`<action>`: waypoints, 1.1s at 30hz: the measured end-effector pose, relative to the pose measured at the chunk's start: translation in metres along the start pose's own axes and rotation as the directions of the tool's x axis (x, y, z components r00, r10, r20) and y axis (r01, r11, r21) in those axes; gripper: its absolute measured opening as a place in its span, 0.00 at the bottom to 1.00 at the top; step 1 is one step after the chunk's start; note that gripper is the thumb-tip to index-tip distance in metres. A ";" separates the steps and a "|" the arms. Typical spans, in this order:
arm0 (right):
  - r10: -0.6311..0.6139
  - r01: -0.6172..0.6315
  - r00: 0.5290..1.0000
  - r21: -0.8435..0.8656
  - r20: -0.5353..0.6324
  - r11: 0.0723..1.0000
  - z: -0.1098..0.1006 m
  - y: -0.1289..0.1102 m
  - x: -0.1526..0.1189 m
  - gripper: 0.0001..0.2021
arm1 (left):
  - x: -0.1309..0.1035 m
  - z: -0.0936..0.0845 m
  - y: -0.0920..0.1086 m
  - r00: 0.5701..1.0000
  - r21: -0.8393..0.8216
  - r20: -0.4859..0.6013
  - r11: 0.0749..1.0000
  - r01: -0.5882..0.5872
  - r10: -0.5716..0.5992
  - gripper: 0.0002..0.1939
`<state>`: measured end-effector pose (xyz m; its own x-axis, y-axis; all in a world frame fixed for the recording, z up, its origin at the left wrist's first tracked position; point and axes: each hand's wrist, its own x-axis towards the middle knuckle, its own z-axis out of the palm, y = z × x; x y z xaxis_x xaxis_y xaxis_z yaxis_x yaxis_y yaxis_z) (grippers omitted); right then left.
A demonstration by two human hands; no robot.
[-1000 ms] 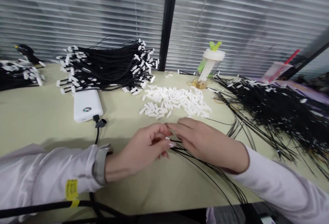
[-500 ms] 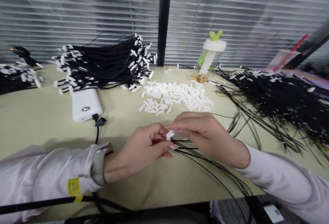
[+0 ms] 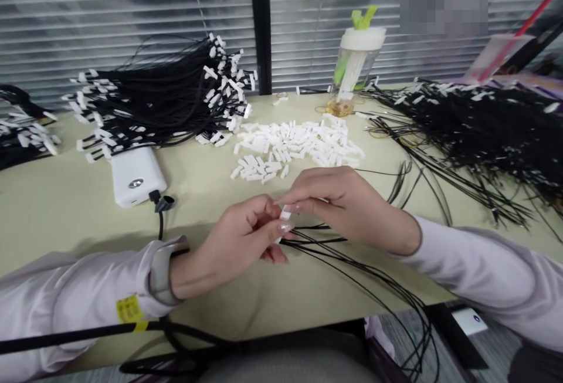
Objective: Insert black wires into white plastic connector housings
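"While I'm watching from far away, what are you seeing?"

"In mid-frame, the left hand (image 3: 235,242) is pinching a small white piece (image 3: 285,214), and the right hand (image 3: 349,207) is gripping its top end. Thin black wires (image 3: 303,246) are running off right."

"How is it handling?"

"I'm guessing light, hard, maybe slippery, so its sides are looking best for holding."

"Anything changing?"

"Since the last picture, it's sitting higher in the frame, and so is the white pile (image 3: 299,143)."
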<state>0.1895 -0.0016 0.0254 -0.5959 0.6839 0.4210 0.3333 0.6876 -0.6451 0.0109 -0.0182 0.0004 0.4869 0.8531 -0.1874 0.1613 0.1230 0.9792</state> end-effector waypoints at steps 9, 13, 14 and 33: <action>0.215 -0.184 0.915 -0.122 0.342 0.975 -0.013 0.000 0.001 0.11 | 0.001 -0.004 -0.002 1.000 -0.063 0.008 0.998 0.001 0.000 0.10; 0.248 -0.220 0.884 -0.113 0.397 0.969 -0.013 -0.002 0.001 0.11 | 0.000 -0.005 -0.003 1.000 -0.065 0.024 0.998 -0.016 0.018 0.09; 0.257 -0.240 0.879 -0.092 0.402 0.966 -0.013 -0.002 0.001 0.12 | 0.000 -0.005 -0.002 0.999 -0.069 0.026 0.997 -0.020 0.022 0.09; 0.062 0.033 0.980 -0.467 0.187 0.884 -0.015 -0.007 -0.001 0.06 | 0.001 -0.004 0.001 0.999 -0.050 0.030 0.998 0.043 -0.041 0.13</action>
<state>0.1984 -0.0037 0.0392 -0.7000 0.6676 0.2535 0.6161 0.7441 -0.2583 0.0080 -0.0146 0.0018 0.5056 0.8315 -0.2300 0.1391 0.1845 0.9729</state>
